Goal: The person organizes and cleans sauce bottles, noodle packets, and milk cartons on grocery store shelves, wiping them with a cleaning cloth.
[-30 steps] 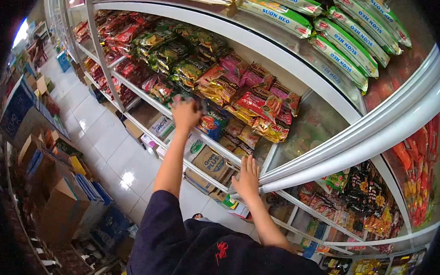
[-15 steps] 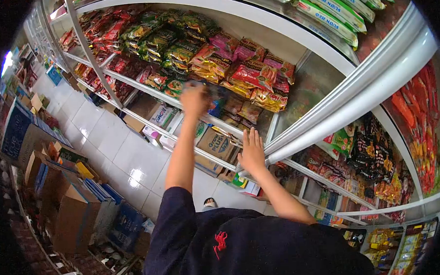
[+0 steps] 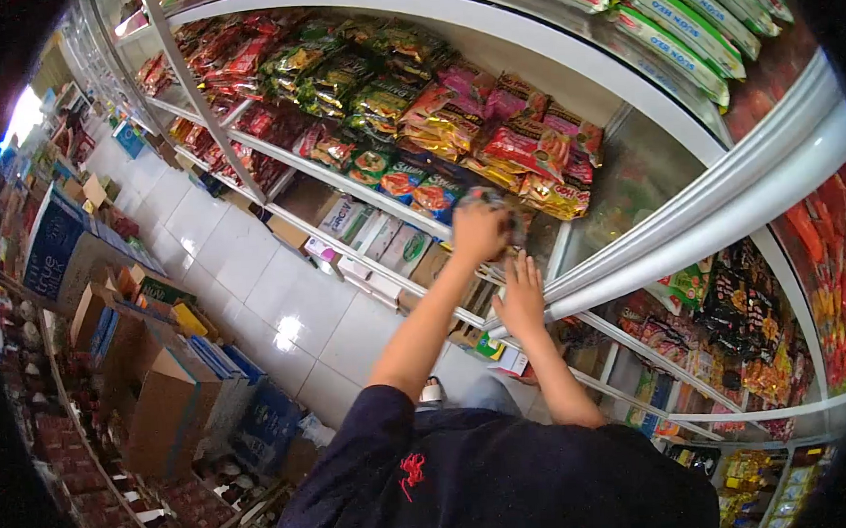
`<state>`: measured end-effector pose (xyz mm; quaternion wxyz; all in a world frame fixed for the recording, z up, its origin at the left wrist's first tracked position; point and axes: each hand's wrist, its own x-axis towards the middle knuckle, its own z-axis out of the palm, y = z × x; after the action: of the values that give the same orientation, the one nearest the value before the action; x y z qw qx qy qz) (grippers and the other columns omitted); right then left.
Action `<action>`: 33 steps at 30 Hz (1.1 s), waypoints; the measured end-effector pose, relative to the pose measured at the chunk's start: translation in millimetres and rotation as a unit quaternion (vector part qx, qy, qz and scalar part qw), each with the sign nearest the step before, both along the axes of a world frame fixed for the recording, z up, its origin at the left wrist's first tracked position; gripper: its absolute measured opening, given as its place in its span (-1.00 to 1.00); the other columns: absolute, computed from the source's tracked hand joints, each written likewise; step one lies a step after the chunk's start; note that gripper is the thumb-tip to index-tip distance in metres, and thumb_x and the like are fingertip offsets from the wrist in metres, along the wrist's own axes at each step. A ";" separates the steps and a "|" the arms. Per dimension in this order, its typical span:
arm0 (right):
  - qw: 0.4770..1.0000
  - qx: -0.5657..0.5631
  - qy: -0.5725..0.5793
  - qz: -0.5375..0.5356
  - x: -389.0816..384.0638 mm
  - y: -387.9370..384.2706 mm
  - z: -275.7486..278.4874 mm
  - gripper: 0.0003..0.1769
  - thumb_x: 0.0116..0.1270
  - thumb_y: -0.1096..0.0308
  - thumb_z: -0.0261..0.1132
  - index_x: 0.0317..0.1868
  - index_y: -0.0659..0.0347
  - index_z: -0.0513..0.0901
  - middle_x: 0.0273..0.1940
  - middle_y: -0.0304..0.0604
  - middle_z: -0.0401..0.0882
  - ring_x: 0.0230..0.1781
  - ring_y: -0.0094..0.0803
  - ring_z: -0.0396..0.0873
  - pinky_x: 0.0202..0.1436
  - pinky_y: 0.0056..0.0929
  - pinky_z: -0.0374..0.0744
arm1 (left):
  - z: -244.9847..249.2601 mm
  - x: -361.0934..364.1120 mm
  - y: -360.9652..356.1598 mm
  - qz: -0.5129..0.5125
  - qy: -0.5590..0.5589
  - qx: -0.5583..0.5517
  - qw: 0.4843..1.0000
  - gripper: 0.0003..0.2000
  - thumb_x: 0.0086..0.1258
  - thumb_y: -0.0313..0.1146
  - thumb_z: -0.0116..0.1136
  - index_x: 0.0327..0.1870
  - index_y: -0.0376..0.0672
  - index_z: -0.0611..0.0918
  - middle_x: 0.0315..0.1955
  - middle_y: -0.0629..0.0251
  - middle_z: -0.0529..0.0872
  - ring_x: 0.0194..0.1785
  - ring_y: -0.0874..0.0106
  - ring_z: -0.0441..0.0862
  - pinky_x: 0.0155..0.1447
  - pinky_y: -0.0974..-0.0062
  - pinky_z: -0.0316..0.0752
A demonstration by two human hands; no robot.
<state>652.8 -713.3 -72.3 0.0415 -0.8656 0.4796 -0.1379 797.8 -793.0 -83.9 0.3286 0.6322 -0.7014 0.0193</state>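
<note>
My left hand is closed on a dark, blurred, cloth-like thing at the front edge of the noodle shelf. Its exact kind is smeared by motion. Just beside it, my right hand lies with fingers stretched out and touching the shelf's white front rail, holding nothing. Blue noodle packets stand left of my left hand. Behind it are red and gold noodle packets in a pile, with green-black packets farther left.
The white frame of a glass cabinet door slants across the right side. Below the shelf are several boxes. Open cardboard boxes stand at left across the tiled floor. Green-and-white packs lie on the upper shelf.
My left hand has moved right along the shelf edge with the dark thing, now close to my right hand. Blue packets it covered now show. The view has shifted slightly.
</note>
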 end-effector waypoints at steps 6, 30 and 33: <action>1.000 0.008 0.012 -0.012 0.5 -2.0 -4.8 -0.36 -0.06 0.31 0.31 0.05 0.39 0.34 0.15 0.24 0.23 0.31 0.05 0.01 0.36 -0.07 -0.05 | 21.1 -25.2 8.6 -0.024 0.022 0.081 0.996 -0.65 -0.04 -0.08 0.21 -0.19 0.04 0.60 -0.29 0.32 0.57 -0.06 0.31 0.43 -0.08 0.21 0.24; 0.959 0.116 -0.245 0.086 243.0 -104.6 19.0 -0.75 0.03 0.50 0.21 -0.21 0.25 0.50 -0.05 -0.05 0.37 0.03 -0.05 0.30 0.11 -0.18 0.28 | 21.8 301.9 -43.4 -0.035 0.005 0.050 0.998 -0.77 -0.11 -0.11 0.24 -0.46 0.01 0.61 -0.44 0.30 0.51 -0.12 0.27 0.47 -0.13 0.25 0.31; 0.958 0.124 -0.247 0.081 263.8 -112.0 15.0 -0.75 0.03 0.47 0.25 -0.22 0.23 0.51 -0.05 -0.08 0.37 0.04 -0.09 0.29 0.12 -0.21 0.27 | 20.8 338.5 -43.5 -0.019 0.024 0.039 0.999 -0.75 -0.11 -0.13 0.23 -0.39 0.01 0.64 -0.44 0.27 0.51 -0.13 0.24 0.46 -0.16 0.24 0.32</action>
<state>916.6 -825.3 -57.3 0.2764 -0.8286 0.3962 -0.2829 1136.3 -836.5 -63.1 0.3210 0.6316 -0.7051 -0.0292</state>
